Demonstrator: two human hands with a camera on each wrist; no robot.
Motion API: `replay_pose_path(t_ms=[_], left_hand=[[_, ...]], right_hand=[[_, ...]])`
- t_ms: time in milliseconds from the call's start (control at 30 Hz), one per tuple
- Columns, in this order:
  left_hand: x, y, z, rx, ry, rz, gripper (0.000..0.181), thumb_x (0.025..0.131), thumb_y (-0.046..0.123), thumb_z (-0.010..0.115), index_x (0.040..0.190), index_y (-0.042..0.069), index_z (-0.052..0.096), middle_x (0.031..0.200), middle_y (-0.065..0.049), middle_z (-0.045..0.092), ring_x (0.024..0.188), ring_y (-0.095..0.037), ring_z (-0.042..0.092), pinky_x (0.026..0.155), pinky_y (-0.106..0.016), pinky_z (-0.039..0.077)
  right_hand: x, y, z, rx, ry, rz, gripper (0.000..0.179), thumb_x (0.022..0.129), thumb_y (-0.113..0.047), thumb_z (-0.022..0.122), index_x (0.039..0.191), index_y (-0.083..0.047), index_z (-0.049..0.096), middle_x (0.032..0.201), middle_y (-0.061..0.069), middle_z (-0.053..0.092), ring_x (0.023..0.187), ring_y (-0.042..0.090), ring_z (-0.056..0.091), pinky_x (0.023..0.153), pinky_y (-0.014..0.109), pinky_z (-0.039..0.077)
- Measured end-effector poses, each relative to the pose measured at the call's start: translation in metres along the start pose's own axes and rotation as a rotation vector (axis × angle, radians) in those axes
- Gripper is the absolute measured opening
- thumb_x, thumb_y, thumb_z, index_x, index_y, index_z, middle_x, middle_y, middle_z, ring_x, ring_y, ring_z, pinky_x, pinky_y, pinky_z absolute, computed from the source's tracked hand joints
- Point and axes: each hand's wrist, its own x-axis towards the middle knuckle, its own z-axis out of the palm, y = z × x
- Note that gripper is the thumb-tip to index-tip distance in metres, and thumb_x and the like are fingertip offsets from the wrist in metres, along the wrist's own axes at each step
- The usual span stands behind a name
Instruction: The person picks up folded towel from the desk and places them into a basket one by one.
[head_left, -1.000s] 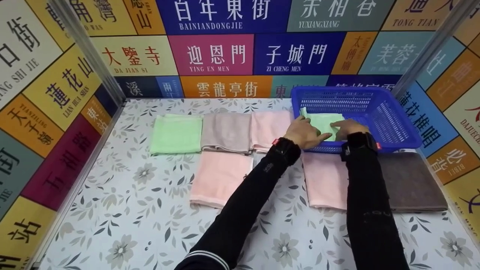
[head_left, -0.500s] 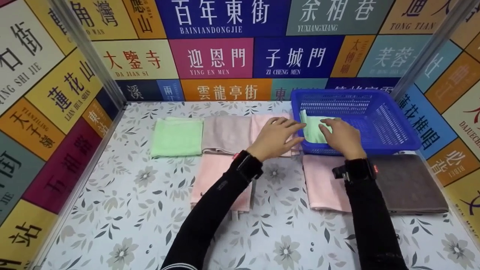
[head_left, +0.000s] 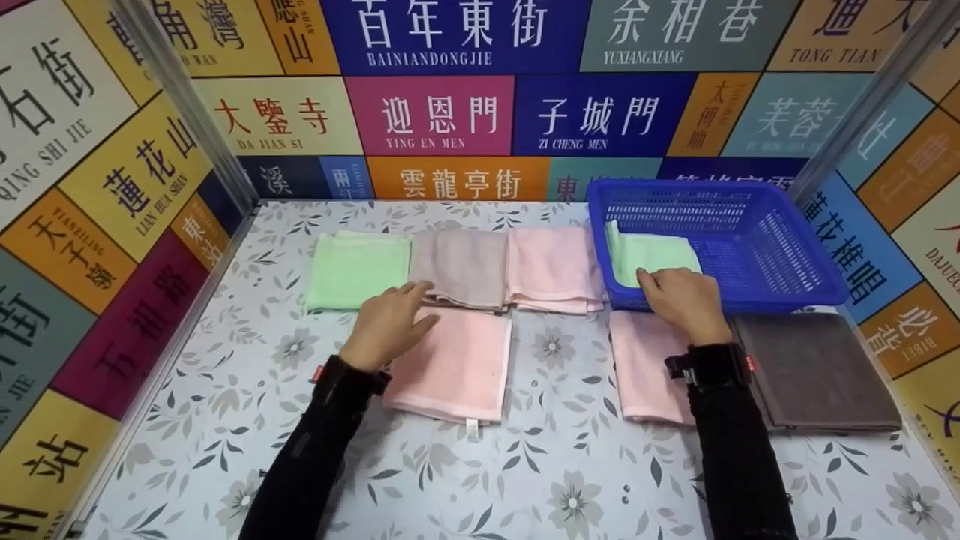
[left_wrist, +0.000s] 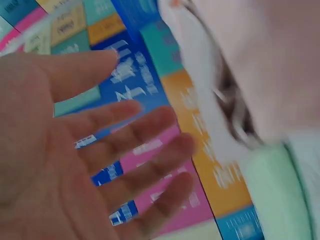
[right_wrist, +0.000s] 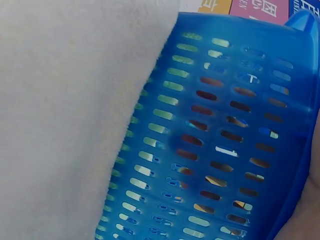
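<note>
Right hand [head_left: 686, 300] at the near wall of the blue basket [head_left: 780, 302], back of the hand upward; cannot tell whether clasping the rim or merely touching. Left hand [head_left: 386, 326] released, fingers apart over the far left part of the near pink towel [head_left: 457, 367], contact uncertain.

Blue basket just beyond the right hand and to both sides, mouth upward, long axis running left to right, crosswise to that hand. Near pink towel under and to the right of the left hand, lying flat, long axis seemingly leading forward; white tag [head_left: 472, 428] at the near edge, pointing back.

Beyond the left hand, close along that towel's far edge: mauve towel [head_left: 461, 259], with a green towel [head_left: 360, 277] to the left and a back pink towel [head_left: 555, 262] to the right, the last just beside the basket's left wall. Under the right hand's wrist, side pink towel [head_left: 649, 367]; to the right, dark brown towel [head_left: 817, 371]. Between the hands, a broad stretch of patterned cloth [head_left: 559, 427]; just behind the basket, lettered wall panels [head_left: 431, 112].

Basket walls smooth and slotted; inside, ahead of the right hand, folded pale green towel [head_left: 664, 251], one edge raised against the left wall. Near pink towel pale, with a lighter band along the near edge.
</note>
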Motion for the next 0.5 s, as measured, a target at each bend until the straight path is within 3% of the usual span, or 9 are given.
replay_pose_path(t_ms=[133,233,333,500], left_hand=[[-0.021,-0.034,0.002,-0.093,-0.201,-0.168,0.065,0.095,0.047,0.07,0.138,0.007,0.043,0.117,-0.024,0.064,0.085,-0.042,0.067,0.074,-0.055,0.057],[-0.027,-0.046,0.008,-0.228,-0.317,-0.215,0.071,0.093,0.049,0.072,0.141,0.01,0.037,0.11,-0.022,0.062,0.089,-0.037,0.063,0.08,-0.053,0.055],[-0.024,-0.044,0.016,-0.334,-0.376,-0.21,0.075,0.09,0.048,0.076,0.143,0.014,0.035,0.102,-0.018,0.063,0.089,-0.033,0.063,0.082,-0.051,0.055],[-0.017,-0.029,0.028,-0.309,-0.403,-0.184,0.082,0.087,0.044,0.081,0.147,0.016,0.033,0.088,-0.015,0.065,0.078,-0.031,0.066,0.077,-0.047,0.058]], right_hand=[[0.001,0.003,0.002,-0.006,0.001,-0.003,0.063,0.11,-0.044,0.032,0.083,-0.004,0.072,0.098,0.026,0.075,0.093,0.05,0.07,0.075,0.063,0.05],[0.001,0.002,0.003,0.005,0.009,-0.01,0.06,0.11,-0.041,0.035,0.079,-0.005,0.071,0.098,0.026,0.075,0.093,0.049,0.07,0.075,0.063,0.05],[0.001,0.001,0.004,0.008,0.023,-0.012,0.058,0.109,-0.039,0.036,0.074,-0.007,0.069,0.097,0.026,0.075,0.092,0.05,0.07,0.075,0.064,0.05],[0.001,0.0,0.005,0.014,0.043,-0.01,0.057,0.108,-0.038,0.038,0.067,-0.009,0.064,0.093,0.025,0.075,0.091,0.049,0.07,0.074,0.064,0.05]])
